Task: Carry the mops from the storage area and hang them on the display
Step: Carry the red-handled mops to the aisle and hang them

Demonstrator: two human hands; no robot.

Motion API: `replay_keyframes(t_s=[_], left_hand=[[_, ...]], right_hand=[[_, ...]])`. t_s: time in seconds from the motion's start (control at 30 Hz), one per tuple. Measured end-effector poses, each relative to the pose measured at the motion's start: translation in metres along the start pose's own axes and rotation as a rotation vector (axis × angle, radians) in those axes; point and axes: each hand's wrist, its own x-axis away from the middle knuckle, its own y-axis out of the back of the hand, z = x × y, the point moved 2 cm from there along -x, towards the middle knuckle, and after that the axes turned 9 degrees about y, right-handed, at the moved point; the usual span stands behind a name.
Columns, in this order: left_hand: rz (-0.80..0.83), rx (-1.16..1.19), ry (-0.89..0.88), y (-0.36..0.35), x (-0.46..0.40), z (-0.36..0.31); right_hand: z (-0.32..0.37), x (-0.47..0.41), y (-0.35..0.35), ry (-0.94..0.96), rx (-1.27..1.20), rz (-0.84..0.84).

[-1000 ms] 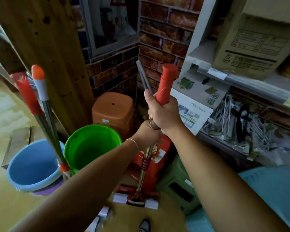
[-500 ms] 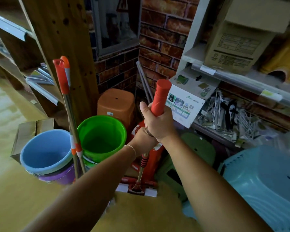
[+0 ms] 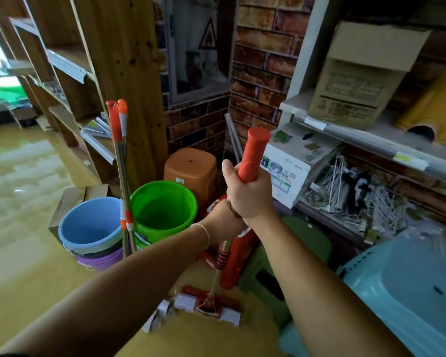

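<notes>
both hands grip one mop (image 3: 218, 271), which stands nearly upright in front of the green bucket's right side. the right hand (image 3: 249, 194) is wrapped around the base of the mop's red grip (image 3: 252, 153), fingers clenched on it, thumb up along the left of the grip. the left hand (image 3: 220, 222) sits just below and partly behind the right, curled around the shaft; its fingers are mostly hidden, a thin bracelet on its wrist. the mop's red and white head (image 3: 209, 304) is low, nearer the person than the green bucket (image 3: 164, 211).

two more mops (image 3: 121, 161) lean together just left of the green bucket, their red and orange tips side by side, shafts running down between it and the blue bucket (image 3: 89, 226). the blue bucket is stacked in a purple one. behind the green bucket stands an orange stool (image 3: 191, 167); to its right, behind the hands, a red stool (image 3: 238, 256). far right of the bucket are shelves with a white box (image 3: 287, 166) and a carton (image 3: 355, 81).
</notes>
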Motion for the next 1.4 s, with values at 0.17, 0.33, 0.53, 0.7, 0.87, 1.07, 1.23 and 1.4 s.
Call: replay_keyframes(t_s=[0.17,0.33,0.53,0.7,0.87,1.07,1.23,1.4], left_hand=[[-0.197,0.080,-0.185,0.005,0.023,-0.011],[-0.330,0.047,-0.217,0.032,0.057,-0.019],[-0.366,0.086,-0.144,0.075,0.104,-0.009],[-0.422,0.253,0.015,0.121,0.150,0.025],[-0.513,0.379,0.088,0.181,0.203,0.080],[-0.622,0.481,0.053,0.264,0.274,0.140],[-0.753,0.518,0.097,0.333,0.325,0.188],[-0.845,0.506,0.102,0.395,0.384,0.212]], right_hand=[[0.042,0.004,-0.005,0.130,-0.002,0.031],[0.077,0.007,-0.028,0.151,-0.053,0.147],[0.107,0.020,-0.082,0.098,-0.168,0.279],[0.129,0.042,-0.154,0.116,-0.188,0.385],[0.155,0.084,-0.242,0.117,-0.174,0.486],[0.200,0.132,-0.352,0.166,-0.197,0.541],[0.233,0.168,-0.434,0.120,-0.208,0.609],[0.270,0.197,-0.507,0.149,-0.257,0.683]])
